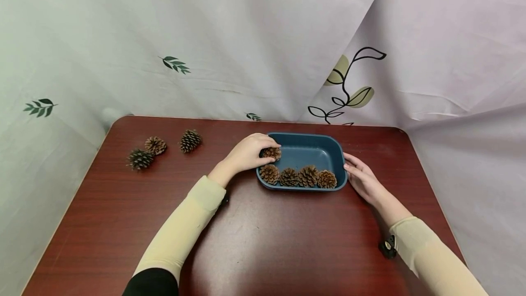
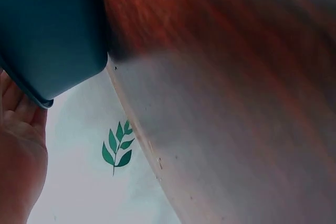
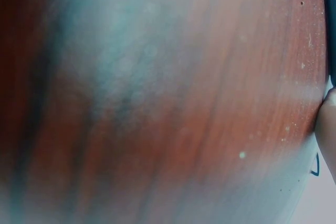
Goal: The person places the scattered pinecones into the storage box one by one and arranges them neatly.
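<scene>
A blue rectangular bin sits on the table between both hands. My left hand reaches over its left end, with thumb and fingers around a brown pine cone inside. Along the bin's near wall lies a row of pine cones, among them one at the left corner and one at the right. Fairly straight fingers of my right hand touch the bin's right end from outside. In the left wrist view, the left hand shows beside the bin's outer wall; its pine cone is hidden there.
On the table's left side lie a dark pine cone, a brown one touching it, and another farther right. The reddish-brown table ends at a pale hanging cloth with leaf prints behind it.
</scene>
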Tool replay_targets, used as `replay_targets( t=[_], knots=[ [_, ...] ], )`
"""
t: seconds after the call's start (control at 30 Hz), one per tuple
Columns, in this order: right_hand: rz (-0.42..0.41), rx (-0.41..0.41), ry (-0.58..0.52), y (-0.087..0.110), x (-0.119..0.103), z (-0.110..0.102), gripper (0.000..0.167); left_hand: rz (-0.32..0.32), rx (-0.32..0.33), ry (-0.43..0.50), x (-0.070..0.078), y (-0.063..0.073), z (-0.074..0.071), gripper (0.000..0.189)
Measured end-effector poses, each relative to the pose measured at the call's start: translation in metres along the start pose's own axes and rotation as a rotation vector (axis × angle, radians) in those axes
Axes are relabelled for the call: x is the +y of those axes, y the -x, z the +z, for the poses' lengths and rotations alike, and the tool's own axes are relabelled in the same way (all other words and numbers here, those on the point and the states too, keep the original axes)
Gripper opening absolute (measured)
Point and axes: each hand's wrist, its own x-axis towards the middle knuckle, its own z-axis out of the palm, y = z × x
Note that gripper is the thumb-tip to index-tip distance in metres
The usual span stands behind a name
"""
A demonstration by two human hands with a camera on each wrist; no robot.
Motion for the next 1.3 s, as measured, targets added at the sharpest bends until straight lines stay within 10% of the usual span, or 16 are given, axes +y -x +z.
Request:
replay_targets(
  t=[0.73,1.3],
  knots=[
    [-0.011,-0.008,0.007,0.0,0.002,-0.001,0.04,-0.013,-0.116,-0.055,0.003,-0.008,-0.007,0.036],
    [-0.012,-0.008,0.016,0.0,0.002,-0.001,0.041,0.006,-0.055,-0.044,0.007,0.0,-0.015,0.035]
  ],
)
